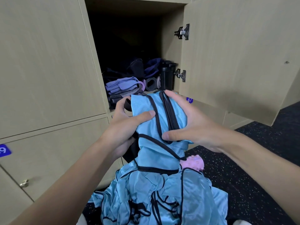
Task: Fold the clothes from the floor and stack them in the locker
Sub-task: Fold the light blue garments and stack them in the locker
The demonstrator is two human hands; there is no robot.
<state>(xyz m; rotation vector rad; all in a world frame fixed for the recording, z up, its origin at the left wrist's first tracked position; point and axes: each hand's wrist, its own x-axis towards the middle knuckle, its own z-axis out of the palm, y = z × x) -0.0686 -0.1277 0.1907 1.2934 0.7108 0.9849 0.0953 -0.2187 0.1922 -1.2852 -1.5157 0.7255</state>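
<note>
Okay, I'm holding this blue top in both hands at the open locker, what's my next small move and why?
Probably lift the blue garment forward onto the folded stack at the front left of the locker. The left hand and right hand grip it in a compact bundle just before the opening, and the stack's top looks flat and free.

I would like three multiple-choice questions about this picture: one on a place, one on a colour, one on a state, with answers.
1. Where in the locker is the black bottle? A) left side B) top shelf C) right side
2. What colour is the garment held by the left hand and right hand? A) light blue, black trim B) red C) white
3. How is the locker door? A) shut B) open C) removed
Answers: C, it stands beside the lower hinge; A, the cloth shows it; B, it swings out rightward.
</note>
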